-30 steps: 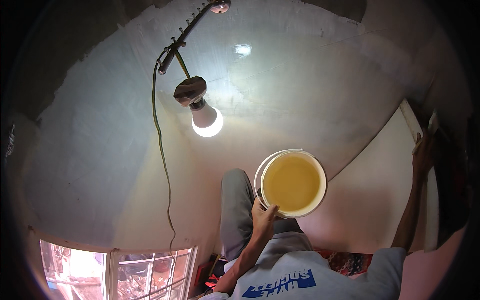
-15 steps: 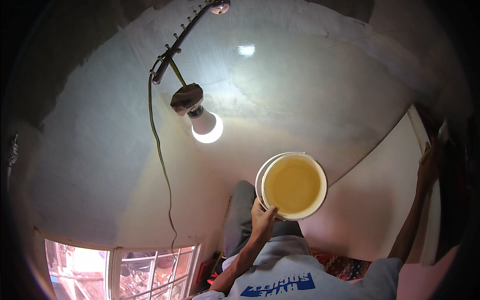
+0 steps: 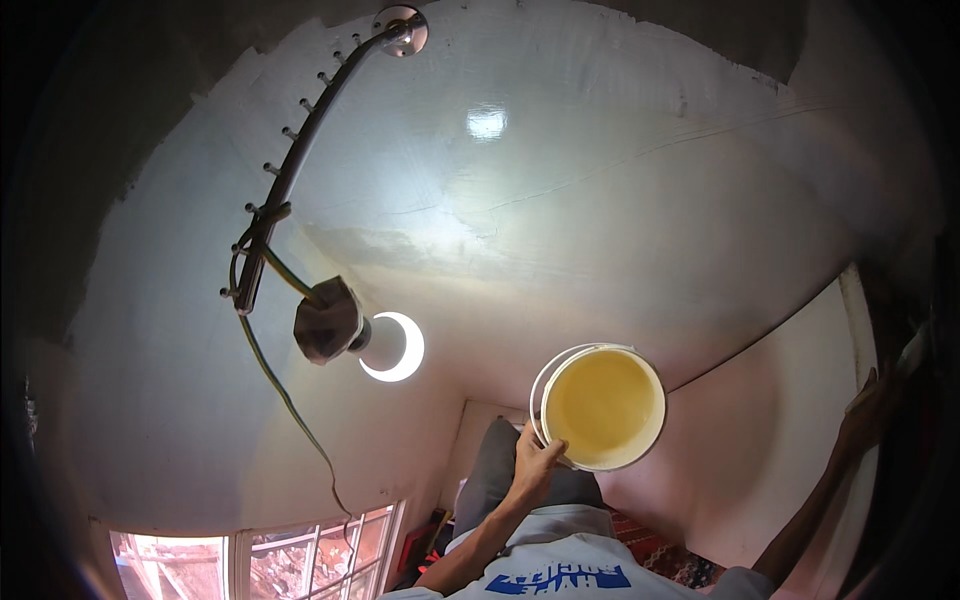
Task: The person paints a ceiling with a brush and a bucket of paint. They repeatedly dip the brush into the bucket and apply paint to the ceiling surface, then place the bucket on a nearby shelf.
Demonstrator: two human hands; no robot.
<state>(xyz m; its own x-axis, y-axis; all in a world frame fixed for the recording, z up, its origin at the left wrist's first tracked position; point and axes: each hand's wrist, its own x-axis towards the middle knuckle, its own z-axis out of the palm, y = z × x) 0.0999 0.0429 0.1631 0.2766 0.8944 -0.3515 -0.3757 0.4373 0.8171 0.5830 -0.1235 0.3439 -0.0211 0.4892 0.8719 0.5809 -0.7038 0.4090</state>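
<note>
My left hand [image 3: 535,462] grips the near-left rim of a white bucket [image 3: 655,407] of yellow liquid [image 3: 600,400], its thin handle resting at the left side. At the far right, my right hand [image 3: 860,415] is closed beside the edge of a curved white panel [image 3: 800,380], near a pale flat object [image 3: 910,352]; what exactly it holds is too dark to make out. My grey-clad leg [image 3: 487,470] shows behind the bucket.
A lit bulb [image 3: 400,350] in a dark holder [image 3: 325,320] hangs from a curved metal bar [image 3: 290,165] with pegs and a looped cable [image 3: 290,400]. Around are a patchily coated pale surface [image 3: 600,200], a barred window [image 3: 170,560] at lower left and red patterned fabric [image 3: 640,530].
The view has shifted, with the metal bar and bulb now larger and further down-left. The bucket and both hands sit lower in the picture, my right hand also further right.
</note>
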